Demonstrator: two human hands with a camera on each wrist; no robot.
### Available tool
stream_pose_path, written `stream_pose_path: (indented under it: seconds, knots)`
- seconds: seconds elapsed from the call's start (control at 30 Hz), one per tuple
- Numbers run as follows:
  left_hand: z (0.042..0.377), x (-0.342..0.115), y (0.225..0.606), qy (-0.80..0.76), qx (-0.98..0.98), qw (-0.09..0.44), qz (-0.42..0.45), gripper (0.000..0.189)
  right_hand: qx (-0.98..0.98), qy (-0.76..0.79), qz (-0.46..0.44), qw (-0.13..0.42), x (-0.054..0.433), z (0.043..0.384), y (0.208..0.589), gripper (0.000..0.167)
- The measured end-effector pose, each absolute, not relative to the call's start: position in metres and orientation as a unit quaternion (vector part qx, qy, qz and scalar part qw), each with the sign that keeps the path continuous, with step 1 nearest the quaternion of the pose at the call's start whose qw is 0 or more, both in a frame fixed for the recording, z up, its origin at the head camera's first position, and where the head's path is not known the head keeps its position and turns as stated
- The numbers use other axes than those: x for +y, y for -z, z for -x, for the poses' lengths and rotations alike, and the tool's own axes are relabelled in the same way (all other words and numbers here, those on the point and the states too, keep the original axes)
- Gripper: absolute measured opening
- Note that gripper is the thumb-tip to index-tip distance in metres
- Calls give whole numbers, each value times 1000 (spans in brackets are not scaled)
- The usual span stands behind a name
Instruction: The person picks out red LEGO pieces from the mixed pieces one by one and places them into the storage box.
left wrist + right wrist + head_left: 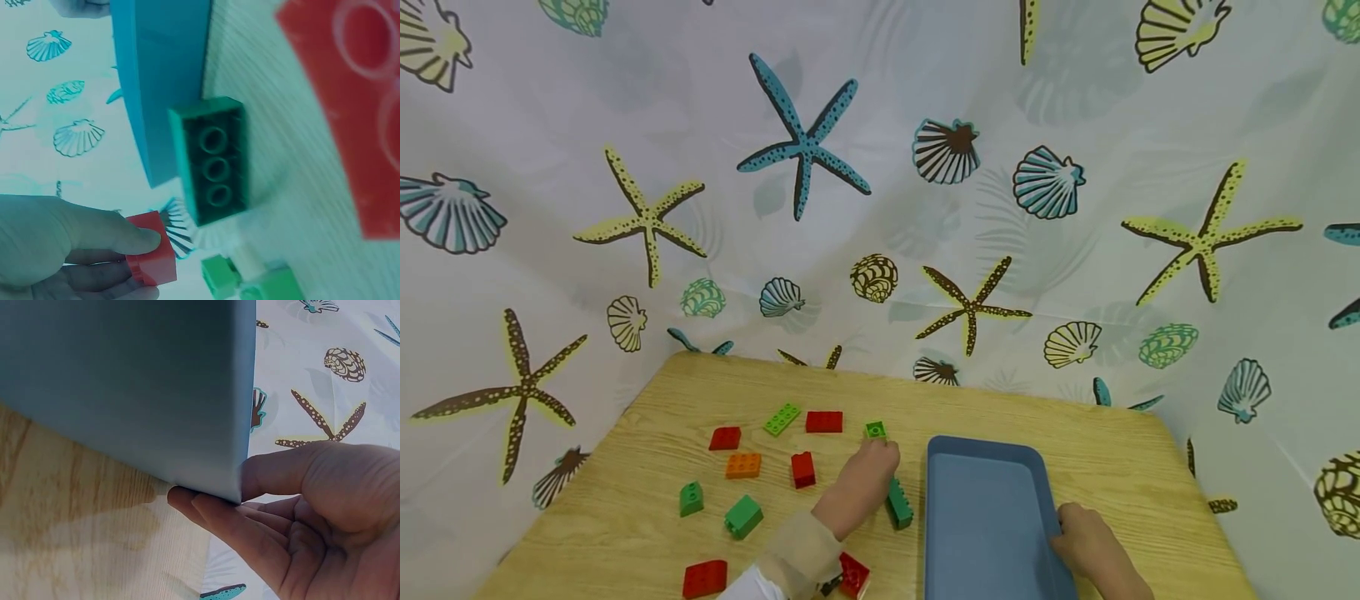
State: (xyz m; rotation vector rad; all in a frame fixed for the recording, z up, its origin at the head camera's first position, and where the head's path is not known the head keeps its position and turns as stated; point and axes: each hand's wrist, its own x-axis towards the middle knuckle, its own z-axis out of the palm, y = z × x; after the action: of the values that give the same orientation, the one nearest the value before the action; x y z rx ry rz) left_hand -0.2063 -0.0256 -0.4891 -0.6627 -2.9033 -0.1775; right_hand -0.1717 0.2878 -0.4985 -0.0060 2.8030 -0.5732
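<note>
My left hand (859,485) is over the table, left of a blue-grey tray (934,533). In the left wrist view, its thumb and fingers pinch a small red toy brick (153,253); the hand hides that brick in the head view. A dark green brick (898,505) lies between this hand and the tray, its hollow underside with tubes showing in the left wrist view. Just beyond the fingertips sits a bright green brick (876,429). My right hand (1093,546) grips the tray's right edge, thumb on one side and fingers underneath in the right wrist view.
Several loose bricks lie on the wooden table (625,492) to the left: red (824,422), orange (743,466), light green (782,419) and green (743,517) ones. Another red brick (853,575) is near my left sleeve. A shell-patterned curtain (880,225) surrounds the table.
</note>
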Motion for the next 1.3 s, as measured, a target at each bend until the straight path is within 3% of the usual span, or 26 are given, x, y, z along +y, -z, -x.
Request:
stream_pose_path:
  seconds: [0.17,0.43,0.63,0.9,1.3]
  knots:
    - [200,-18,480,26,-963,95,250,9,971,198,3,134,287,171,498,14]
    - [184,-7,464,-26,-945,172,277,12,972,198,2,128,287,170,499,12]
    - [172,0,450,7,-945,146,294,19,973,197,3,121,287,170,498,8]
    - [161,11,444,82,-945,82,306,11,972,202,4,120,287,169,499,7]
    - [147,27,456,69,-939,58,331,12,972,196,1,127,288,171,501,9]
